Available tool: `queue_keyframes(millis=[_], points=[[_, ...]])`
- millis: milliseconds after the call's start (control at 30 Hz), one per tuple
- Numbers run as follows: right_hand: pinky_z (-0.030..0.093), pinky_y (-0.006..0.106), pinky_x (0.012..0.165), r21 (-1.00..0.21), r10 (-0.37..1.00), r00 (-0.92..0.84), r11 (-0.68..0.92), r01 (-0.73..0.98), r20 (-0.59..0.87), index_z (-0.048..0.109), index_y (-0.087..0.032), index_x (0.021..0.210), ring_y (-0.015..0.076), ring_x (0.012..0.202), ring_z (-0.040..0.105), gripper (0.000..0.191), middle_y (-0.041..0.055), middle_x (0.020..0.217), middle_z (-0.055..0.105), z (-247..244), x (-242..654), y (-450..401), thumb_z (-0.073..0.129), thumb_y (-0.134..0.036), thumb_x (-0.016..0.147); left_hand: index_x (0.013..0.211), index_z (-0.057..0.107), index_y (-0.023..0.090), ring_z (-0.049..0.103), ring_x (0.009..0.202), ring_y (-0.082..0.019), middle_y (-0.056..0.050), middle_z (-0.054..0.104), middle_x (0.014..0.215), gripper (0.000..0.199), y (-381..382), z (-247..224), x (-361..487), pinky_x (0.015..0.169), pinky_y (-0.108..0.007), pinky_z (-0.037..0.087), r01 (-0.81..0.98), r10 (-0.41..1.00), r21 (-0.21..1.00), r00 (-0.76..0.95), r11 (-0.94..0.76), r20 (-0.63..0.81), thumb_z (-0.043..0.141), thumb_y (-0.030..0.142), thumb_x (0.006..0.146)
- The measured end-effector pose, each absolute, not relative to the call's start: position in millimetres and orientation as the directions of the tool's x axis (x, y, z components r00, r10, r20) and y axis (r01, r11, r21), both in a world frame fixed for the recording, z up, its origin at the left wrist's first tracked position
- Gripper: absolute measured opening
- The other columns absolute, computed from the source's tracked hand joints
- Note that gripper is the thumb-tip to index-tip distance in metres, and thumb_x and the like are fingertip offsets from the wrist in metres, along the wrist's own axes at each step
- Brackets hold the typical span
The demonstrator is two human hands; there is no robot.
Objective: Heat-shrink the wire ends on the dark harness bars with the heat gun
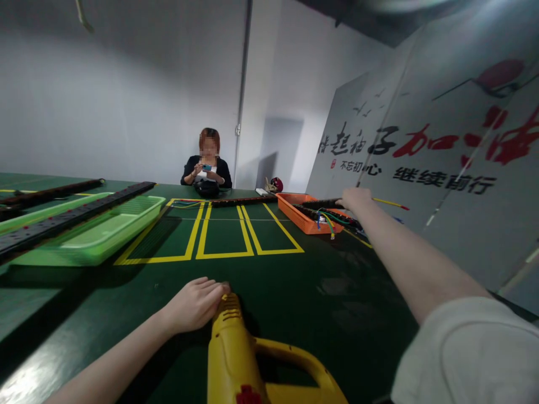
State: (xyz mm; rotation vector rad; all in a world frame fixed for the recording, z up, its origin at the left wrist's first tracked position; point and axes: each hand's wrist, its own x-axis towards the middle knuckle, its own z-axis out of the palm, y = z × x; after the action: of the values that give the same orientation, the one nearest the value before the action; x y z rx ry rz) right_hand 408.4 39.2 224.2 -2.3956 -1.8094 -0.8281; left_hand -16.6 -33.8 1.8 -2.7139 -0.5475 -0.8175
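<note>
My left hand (196,304) is curled against the nozzle end of a yellow heat gun (233,359), which lies on the green table in front of me. The fingertips are partly hidden there. Reaching far to the right, my right hand (356,198) is closed on the end of a long black strip (322,204) over an orange basket (295,216). A yellow wire (389,202) with a red tip sticks out beyond that hand. More wires, green, blue and yellow (328,220), hang over the basket's near rim.
A green basket (113,241) stands at left with a long black bar (76,216) across it. Another dark bar (54,193) lies beyond. Yellow tape (223,256) marks boxes on the table. Another black strip (244,201) lies behind them. A person (206,163) sits opposite, holding a phone.
</note>
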Motion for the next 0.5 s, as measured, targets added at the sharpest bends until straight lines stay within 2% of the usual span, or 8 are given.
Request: queue_keyframes(millis=[100,200,367,500], points=[[0.049,0.039,0.082,0.245,0.885,0.328,-0.416,0.876,0.329,0.053,-0.014,0.115,0.0173,0.097,0.057,0.036,0.0084,0.113,0.056,209.3,413.8,48.2,0.052,-0.039,0.088,0.102,0.05,0.017,0.061,0.069,-0.015,-0.005,0.066,0.083,0.021,-32.4,1.0,-16.7,0.065,-0.029,0.043,0.421,0.293,-0.117,0.778,-0.899,0.556,0.034,0.014,0.088],[0.049,0.04,0.083,0.219,0.866,0.399,-0.47,0.855,0.3,0.053,-0.015,0.115,0.0178,0.098,0.056,0.037,0.0081,0.115,0.056,199.9,414.6,61.9,0.053,-0.039,0.087,0.105,0.05,0.018,0.061,0.067,-0.015,-0.005,0.067,0.082,0.024,-30.8,-0.6,-17.0,0.063,-0.028,0.043,0.416,0.296,-0.098,0.774,-0.904,0.56,0.033,0.014,0.089],[0.046,0.044,0.088,0.171,0.81,0.422,-0.522,0.836,0.408,0.052,-0.017,0.118,0.0203,0.104,0.054,0.04,0.0082,0.12,0.053,205.9,411.3,76.4,0.053,-0.042,0.087,0.111,0.049,0.02,0.061,0.066,-0.013,-0.002,0.067,0.082,0.027,-28.1,-2.5,-19.7,0.063,-0.026,0.043,0.409,0.303,-0.06,0.757,-0.91,0.579,0.036,0.013,0.089],[0.043,0.045,0.091,0.125,0.786,0.315,-0.441,0.889,0.532,0.048,-0.016,0.123,0.0212,0.109,0.052,0.043,0.0109,0.123,0.051,223.7,399.7,66.8,0.046,-0.043,0.09,0.11,0.049,0.021,0.062,0.075,-0.012,-0.002,0.067,0.092,0.025,-27.6,5.4,-23.7,0.069,-0.026,0.043,0.475,0.383,-0.025,0.739,-0.88,0.554,0.035,0.014,0.091]])
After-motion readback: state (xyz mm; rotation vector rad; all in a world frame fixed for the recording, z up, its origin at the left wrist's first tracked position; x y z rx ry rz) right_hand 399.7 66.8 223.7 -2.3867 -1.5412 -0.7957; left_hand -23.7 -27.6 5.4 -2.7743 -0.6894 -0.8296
